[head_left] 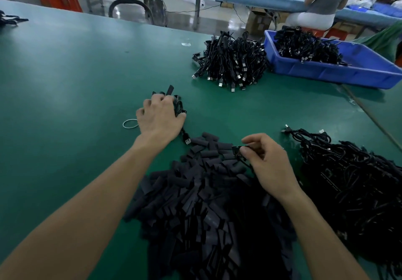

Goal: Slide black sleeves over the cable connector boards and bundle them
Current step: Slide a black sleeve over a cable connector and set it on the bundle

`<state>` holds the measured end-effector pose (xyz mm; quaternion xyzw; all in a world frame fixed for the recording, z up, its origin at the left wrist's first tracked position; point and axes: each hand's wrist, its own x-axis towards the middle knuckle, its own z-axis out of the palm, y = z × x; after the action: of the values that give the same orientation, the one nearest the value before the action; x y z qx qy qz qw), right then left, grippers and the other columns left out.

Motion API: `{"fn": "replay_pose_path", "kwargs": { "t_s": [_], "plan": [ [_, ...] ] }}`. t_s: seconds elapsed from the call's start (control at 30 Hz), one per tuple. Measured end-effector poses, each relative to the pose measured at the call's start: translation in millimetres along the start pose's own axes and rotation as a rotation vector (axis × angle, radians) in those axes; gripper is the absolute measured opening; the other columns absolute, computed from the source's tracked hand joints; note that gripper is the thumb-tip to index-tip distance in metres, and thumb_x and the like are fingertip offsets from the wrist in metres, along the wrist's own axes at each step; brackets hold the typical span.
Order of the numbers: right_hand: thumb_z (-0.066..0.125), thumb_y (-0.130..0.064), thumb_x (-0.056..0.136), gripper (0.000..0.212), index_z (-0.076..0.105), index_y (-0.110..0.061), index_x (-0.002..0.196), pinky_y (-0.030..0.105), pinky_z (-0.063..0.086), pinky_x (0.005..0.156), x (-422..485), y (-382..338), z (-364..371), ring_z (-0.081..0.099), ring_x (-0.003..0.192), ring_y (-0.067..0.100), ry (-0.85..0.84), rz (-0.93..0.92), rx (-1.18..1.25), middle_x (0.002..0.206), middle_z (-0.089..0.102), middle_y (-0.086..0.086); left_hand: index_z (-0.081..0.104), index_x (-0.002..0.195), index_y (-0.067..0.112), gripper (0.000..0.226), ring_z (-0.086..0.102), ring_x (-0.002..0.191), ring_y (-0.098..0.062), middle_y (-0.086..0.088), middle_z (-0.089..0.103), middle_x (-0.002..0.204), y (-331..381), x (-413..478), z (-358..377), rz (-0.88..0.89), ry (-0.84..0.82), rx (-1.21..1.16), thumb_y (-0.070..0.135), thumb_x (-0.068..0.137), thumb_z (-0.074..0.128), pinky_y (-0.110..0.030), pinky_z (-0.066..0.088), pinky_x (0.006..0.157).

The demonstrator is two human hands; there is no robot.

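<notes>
Sleeving stage, head view. Nearest the viewer, a loose heap of short black tubular sleeves [206, 203] covers the green bench mat [65, 73]. To its right lies a tangled pile of black cables [352, 182], probably those awaiting sleeves. Over the heap's far edge the right hand [267, 162] pinches a small dark connector board [237, 150] between thumb and fingertips. Farther out, the left hand [159, 116] is curled round a small bunch of sleeved black cables [176, 101]. A silver USB plug [187, 141] trails beside the wrist, and a white rubber band [130, 124] lies just beside the hand. Beyond stand a heap of black USB cables [230, 62] and a blue plastic bin [326, 68] holding more. Judged step: this board awaits its sleeve. The next move calls for a free hand to pick a sleeve, after which the cable joins the bunch before banding.
</notes>
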<state>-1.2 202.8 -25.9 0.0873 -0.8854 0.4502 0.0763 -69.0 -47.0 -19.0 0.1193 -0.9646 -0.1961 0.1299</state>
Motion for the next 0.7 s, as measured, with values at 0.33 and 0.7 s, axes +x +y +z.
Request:
{"fn": "replay_pose_path", "kwargs": {
  "t_s": [0.33, 0.7],
  "plan": [
    [0.061, -0.002, 0.095, 0.017, 0.06, -0.016, 0.085, 0.011, 0.046, 0.061, 11.6, 5.4, -6.0, 0.056, 0.063, -0.002, 0.043, 0.088, 0.489, 0.068, 0.066, -0.012, 0.064, 0.091, 0.019, 0.013, 0.057, 0.065, -0.002, 0.008, 0.066, 0.078, 66.2, -63.1, 24.3, 0.26, -0.514, -1.014, 0.023, 0.089, 0.077, -0.018, 0.05, 0.066],
    [0.065, -0.022, 0.087, 0.011, 0.072, -0.02, 0.08, 0.021, 0.056, 0.068, 14.9, 4.0, -16.0, 0.063, 0.071, 0.011, -0.157, 0.195, 0.67, 0.078, 0.07, 0.002, 0.066, 0.084, 0.013, 0.01, 0.055, 0.066, -0.005, 0.006, 0.063, 0.074, 69.7, -65.5, 41.0, 0.116, -0.688, -1.352, 0.011, 0.094, 0.069, -0.017, 0.048, 0.067]
  ]
}}
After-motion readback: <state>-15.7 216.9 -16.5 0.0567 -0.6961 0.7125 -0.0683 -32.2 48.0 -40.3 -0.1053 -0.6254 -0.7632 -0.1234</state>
